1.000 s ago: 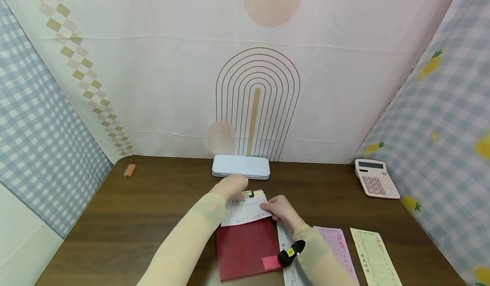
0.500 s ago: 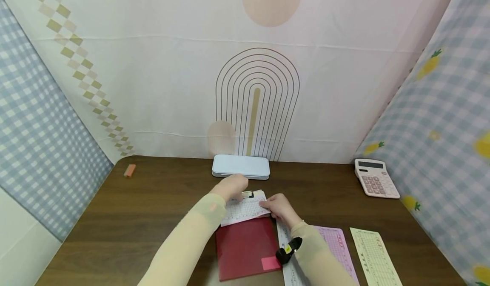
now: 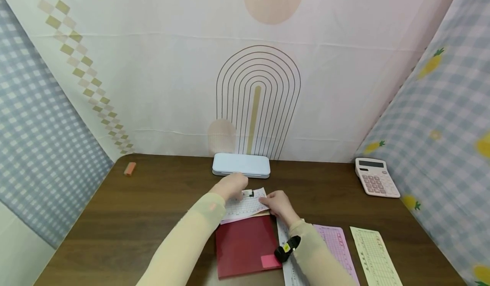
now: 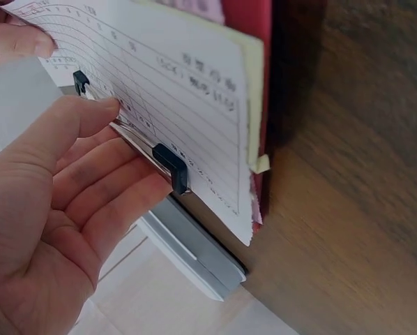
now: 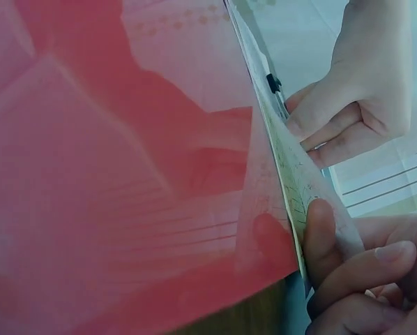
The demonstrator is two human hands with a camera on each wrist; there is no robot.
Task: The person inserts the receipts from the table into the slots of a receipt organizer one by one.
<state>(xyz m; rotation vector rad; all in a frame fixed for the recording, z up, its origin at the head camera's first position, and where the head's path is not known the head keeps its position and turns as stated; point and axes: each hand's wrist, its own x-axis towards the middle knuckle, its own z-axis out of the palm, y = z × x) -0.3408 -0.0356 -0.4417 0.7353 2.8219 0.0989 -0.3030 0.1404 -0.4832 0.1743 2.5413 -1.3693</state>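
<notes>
LH (image 3: 231,187) is curled at the far end of the red folder (image 3: 245,247), thumb on one side of the metal clip (image 3: 248,193) & fingers on the other, gap betw them narrow, so it pinches the clip; its black ends show in the left wrist view. RH (image 3: 281,205) is at the folder's far R corner, thumb & bent fingers closed on the R edge of the paper stack (image 3: 245,208), which lies over the folder's far end, betw the two hands, w/ yellow & pink edges under the top white sheet. Pink note (image 3: 270,261) sits at the folder's near R corner. White strip (image 3: 294,273) lies just R of the folder, partly under the R forearm; purple sheet (image 3: 338,245) then yellow sheet (image 3: 375,254) further R. Pale blue case (image 3: 241,164) is just beyond the folder's far end, calculator (image 3: 376,177) well off to its far R, orange block (image 3: 130,169) well off to its far L, all on the brown table (image 3: 153,205)
</notes>
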